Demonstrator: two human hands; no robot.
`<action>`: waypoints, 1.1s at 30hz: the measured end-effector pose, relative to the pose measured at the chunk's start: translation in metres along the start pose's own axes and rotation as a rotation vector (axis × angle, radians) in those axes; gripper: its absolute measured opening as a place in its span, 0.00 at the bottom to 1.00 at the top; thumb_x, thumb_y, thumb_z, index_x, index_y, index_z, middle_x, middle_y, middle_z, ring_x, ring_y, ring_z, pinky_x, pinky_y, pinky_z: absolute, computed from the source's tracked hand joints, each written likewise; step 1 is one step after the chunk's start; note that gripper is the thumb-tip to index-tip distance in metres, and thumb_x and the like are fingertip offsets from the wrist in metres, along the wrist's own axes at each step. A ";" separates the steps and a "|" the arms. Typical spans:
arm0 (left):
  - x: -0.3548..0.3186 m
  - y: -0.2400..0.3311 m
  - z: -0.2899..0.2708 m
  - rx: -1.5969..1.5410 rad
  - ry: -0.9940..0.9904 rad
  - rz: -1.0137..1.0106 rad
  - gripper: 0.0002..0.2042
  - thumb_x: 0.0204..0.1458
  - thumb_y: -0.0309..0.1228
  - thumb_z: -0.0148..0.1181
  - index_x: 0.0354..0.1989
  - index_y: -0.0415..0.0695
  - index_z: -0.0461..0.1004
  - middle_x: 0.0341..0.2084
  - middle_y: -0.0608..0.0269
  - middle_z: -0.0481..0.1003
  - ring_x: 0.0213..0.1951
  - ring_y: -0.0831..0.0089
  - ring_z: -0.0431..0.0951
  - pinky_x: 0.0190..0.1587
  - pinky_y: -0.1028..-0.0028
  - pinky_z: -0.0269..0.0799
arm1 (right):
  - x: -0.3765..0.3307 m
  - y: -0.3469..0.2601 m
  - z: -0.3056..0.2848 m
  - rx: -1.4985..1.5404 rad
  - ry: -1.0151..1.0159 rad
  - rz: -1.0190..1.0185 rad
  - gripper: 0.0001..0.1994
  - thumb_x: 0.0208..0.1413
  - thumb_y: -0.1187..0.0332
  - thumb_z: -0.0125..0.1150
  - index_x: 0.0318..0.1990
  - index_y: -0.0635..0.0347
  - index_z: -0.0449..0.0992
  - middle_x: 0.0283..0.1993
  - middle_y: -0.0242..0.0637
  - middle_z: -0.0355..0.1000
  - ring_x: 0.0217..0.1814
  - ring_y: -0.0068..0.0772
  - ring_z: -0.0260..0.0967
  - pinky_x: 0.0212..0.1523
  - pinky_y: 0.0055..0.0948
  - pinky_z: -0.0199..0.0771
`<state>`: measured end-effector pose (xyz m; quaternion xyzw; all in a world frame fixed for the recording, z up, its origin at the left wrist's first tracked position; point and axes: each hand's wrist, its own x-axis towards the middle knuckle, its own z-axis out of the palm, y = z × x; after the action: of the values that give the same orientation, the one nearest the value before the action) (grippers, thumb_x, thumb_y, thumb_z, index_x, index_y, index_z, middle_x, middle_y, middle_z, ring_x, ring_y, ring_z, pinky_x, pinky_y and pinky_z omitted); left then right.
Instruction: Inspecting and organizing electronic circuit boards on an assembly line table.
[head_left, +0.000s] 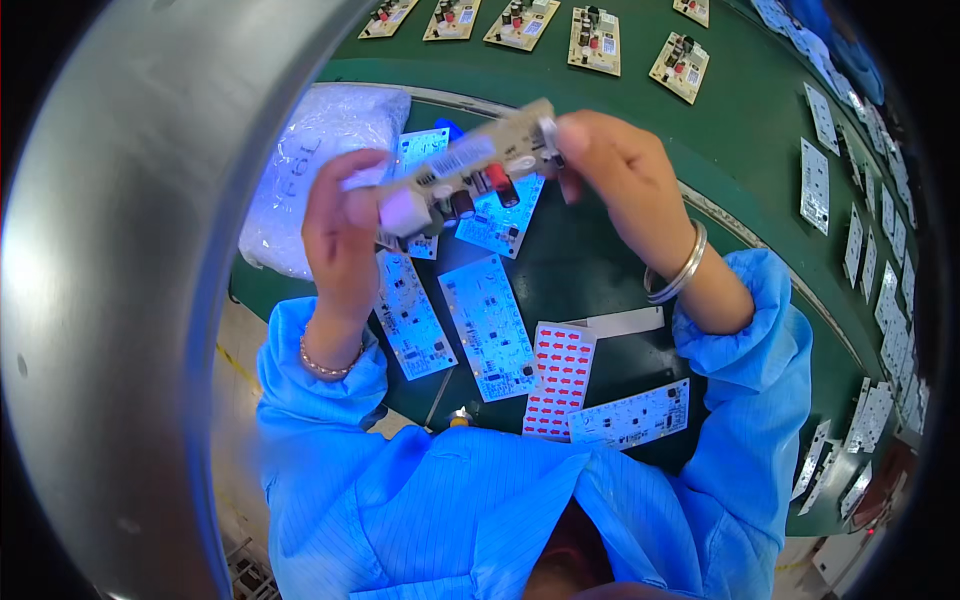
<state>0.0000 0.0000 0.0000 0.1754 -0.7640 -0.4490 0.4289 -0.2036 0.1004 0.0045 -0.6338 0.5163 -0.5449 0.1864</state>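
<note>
Between my two hands a tan circuit board is held up, tilted, with a white block, dark cylinders and a red part along its lower side. My left hand pinches the end with the white block. The other end is gripped by the thumb and fingers of my right hand. Below it, white flat circuit boards lie on the green table under blue light, some partly hidden by the raised board. A sheet of red arrow stickers lies nearer to me, beside another white board.
A clear plastic bag of pale contents lies at the left. Beyond the table's curved edge, a green conveyor carries several tan boards and, at the right, white boards. A large metal surface fills the left side.
</note>
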 end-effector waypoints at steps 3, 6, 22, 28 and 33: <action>0.002 0.003 0.003 -0.247 -0.059 -0.502 0.25 0.49 0.51 0.38 0.41 0.38 0.60 0.22 0.53 0.70 0.08 0.76 0.63 0.11 0.78 0.62 | 0.001 0.001 -0.002 0.547 -0.097 0.525 0.14 0.51 0.60 0.45 0.32 0.63 0.69 0.27 0.35 0.68 0.20 0.20 0.59 0.21 0.19 0.59; 0.004 -0.002 0.004 -0.869 -0.099 -0.735 0.24 0.51 0.50 0.34 0.38 0.39 0.62 0.22 0.53 0.70 0.07 0.75 0.61 0.07 0.77 0.57 | 0.001 0.008 -0.001 0.767 -0.099 0.656 0.13 0.51 0.61 0.45 0.32 0.64 0.68 0.27 0.36 0.68 0.19 0.20 0.58 0.20 0.19 0.58; 0.003 -0.002 0.013 -1.439 -0.401 -0.930 0.30 0.50 0.55 0.28 0.46 0.41 0.61 0.22 0.53 0.68 0.19 0.71 0.65 0.20 0.72 0.59 | -0.007 0.019 -0.008 1.317 -0.139 0.797 0.16 0.50 0.70 0.39 0.47 0.67 0.61 0.34 0.41 0.68 0.18 0.22 0.63 0.18 0.19 0.66; 0.001 0.004 0.015 -1.384 -0.454 -0.803 0.28 0.51 0.53 0.28 0.50 0.43 0.57 0.22 0.53 0.68 0.19 0.69 0.63 0.23 0.68 0.59 | -0.009 0.019 -0.037 1.200 0.034 0.714 0.14 0.49 0.71 0.40 0.44 0.67 0.62 0.33 0.41 0.68 0.19 0.23 0.63 0.19 0.17 0.66; 0.001 0.007 0.018 -1.270 -0.360 -0.792 0.24 0.53 0.48 0.27 0.50 0.43 0.56 0.20 0.57 0.65 0.18 0.72 0.60 0.23 0.71 0.58 | -0.035 0.047 -0.102 0.705 0.667 0.435 0.12 0.49 0.73 0.43 0.41 0.69 0.61 0.36 0.41 0.65 0.30 0.28 0.64 0.29 0.24 0.69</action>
<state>-0.0139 0.0127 0.0020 0.0801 -0.2978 -0.9432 0.1235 -0.3104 0.1454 -0.0161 -0.2034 0.4526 -0.8060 0.3226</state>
